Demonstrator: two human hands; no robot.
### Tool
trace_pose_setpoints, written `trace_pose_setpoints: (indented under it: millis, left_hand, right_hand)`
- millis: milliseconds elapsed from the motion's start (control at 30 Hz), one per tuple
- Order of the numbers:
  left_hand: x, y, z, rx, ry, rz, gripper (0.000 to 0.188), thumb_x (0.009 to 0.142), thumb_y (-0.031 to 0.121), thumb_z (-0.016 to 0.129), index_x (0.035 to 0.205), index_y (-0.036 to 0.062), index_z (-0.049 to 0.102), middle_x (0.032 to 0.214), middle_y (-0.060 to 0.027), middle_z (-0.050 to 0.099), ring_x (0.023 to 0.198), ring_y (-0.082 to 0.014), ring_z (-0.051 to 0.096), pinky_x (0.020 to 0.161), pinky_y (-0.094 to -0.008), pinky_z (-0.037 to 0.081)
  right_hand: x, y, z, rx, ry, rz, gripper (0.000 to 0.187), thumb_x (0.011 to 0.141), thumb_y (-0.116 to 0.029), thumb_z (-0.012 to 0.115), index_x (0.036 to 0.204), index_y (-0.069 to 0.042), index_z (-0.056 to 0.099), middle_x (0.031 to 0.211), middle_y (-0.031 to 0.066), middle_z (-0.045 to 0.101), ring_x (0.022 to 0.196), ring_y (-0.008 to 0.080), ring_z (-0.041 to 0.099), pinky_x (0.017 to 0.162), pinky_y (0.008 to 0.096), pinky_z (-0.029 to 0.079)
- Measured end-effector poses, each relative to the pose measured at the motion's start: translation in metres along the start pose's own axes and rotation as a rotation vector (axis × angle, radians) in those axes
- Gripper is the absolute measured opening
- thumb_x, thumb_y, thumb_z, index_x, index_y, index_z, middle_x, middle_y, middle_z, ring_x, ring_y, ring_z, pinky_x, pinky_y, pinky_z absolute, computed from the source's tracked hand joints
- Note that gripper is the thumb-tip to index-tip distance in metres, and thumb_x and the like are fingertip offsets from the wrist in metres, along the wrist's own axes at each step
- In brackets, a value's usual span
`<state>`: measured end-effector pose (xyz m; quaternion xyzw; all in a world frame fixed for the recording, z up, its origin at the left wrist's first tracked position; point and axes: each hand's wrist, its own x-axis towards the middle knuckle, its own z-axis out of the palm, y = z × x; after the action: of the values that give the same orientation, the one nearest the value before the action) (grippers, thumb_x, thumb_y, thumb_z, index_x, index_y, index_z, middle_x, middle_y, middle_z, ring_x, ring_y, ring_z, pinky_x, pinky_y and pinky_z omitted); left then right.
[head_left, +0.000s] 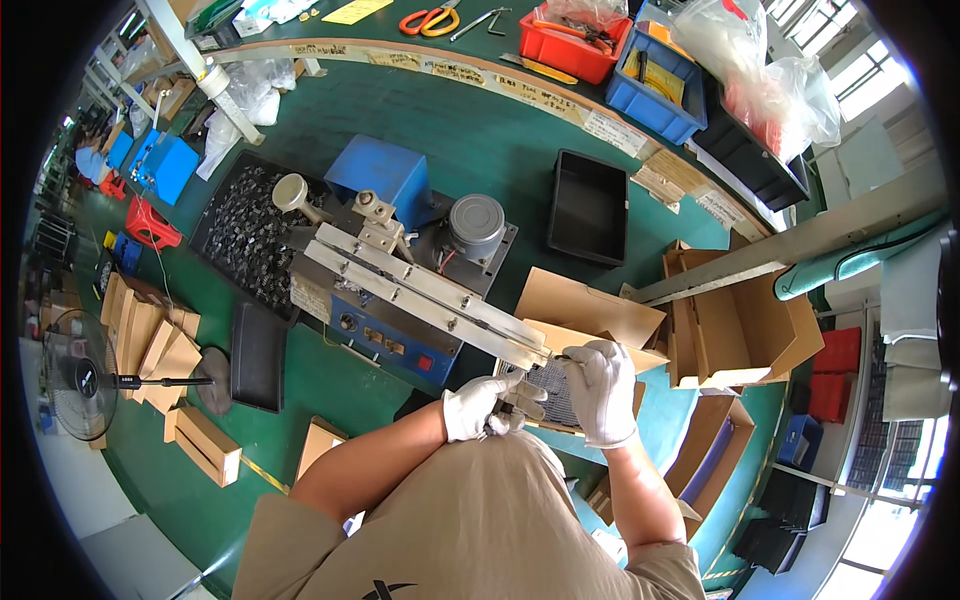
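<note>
Both my hands wear white gloves and meet at the lower end of a long metal rail [425, 290] on a bench machine. My left hand [478, 408] is palm-up just below the rail's end, its fingers curled round small dark parts. My right hand [605, 392] is on the other side of that end, thumb and fingers pinched together. What lies in that pinch is too small to name. Beneath and between the hands sits a cardboard box [556, 429] holding closely packed rows of small grey parts, partly covered by the hands.
A black tray of loose dark parts [245, 225] stands at the machine's upper end. The machine has a blue control panel [385, 342] and a round motor [477, 222]. Another black tray [588, 205] lies beyond. Open cardboard boxes [745, 325] stand right; a fan [85, 380] stands left.
</note>
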<state>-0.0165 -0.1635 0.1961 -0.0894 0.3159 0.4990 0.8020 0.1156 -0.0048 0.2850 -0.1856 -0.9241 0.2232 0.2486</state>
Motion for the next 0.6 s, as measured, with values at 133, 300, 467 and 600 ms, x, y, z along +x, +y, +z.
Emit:
trace_pose_setpoints:
  millis: [133, 300, 467, 600]
  left_hand:
    - [-0.005, 0.002, 0.004, 0.074, 0.039, 0.006, 0.055, 0.105, 0.053, 0.041, 0.121, 0.0081, 0.068, 0.107, -0.0143, 0.071, 0.074, -0.0184, 0.063, 0.054, -0.0230, 0.043]
    - [-0.011, 0.005, 0.018, -0.007, 0.125, 0.015, 0.053, 0.105, 0.052, 0.041, 0.125, 0.0078, 0.062, 0.114, -0.0148, 0.071, 0.092, -0.0294, 0.072, 0.077, -0.0367, 0.059]
    - [-0.010, 0.006, 0.020, -0.103, 0.017, 0.008, 0.055, 0.106, 0.053, 0.036, 0.126, 0.0073, 0.059, 0.121, -0.0151, 0.068, 0.103, -0.0325, 0.070, 0.089, -0.0444, 0.057]
    - [0.010, -0.006, -0.005, -0.140, -0.016, 0.031, 0.060, 0.106, 0.056, 0.031, 0.126, 0.0062, 0.059, 0.120, -0.0158, 0.068, 0.109, -0.0324, 0.067, 0.094, -0.0455, 0.055]
  right_hand:
    - [0.003, -0.004, 0.008, -0.045, 0.027, -0.092, 0.020, 0.076, -0.002, 0.074, 0.094, -0.007, 0.067, 0.089, 0.0104, 0.064, 0.084, 0.0319, 0.061, 0.080, 0.0433, 0.048]
    - [0.010, -0.012, 0.014, -0.023, 0.003, -0.081, 0.025, 0.075, -0.005, 0.077, 0.099, -0.009, 0.068, 0.091, 0.0103, 0.064, 0.084, 0.0321, 0.061, 0.078, 0.0436, 0.047]
    - [-0.004, -0.017, 0.000, 0.051, -0.025, -0.026, 0.033, 0.074, -0.010, 0.079, 0.106, -0.009, 0.071, 0.091, 0.0125, 0.067, 0.085, 0.0343, 0.063, 0.075, 0.0442, 0.050]
    - [-0.018, -0.033, 0.004, -0.025, -0.510, -0.045, 0.038, 0.077, -0.036, 0.077, 0.104, -0.009, 0.073, 0.089, 0.0147, 0.068, 0.084, 0.0358, 0.065, 0.073, 0.0464, 0.052]
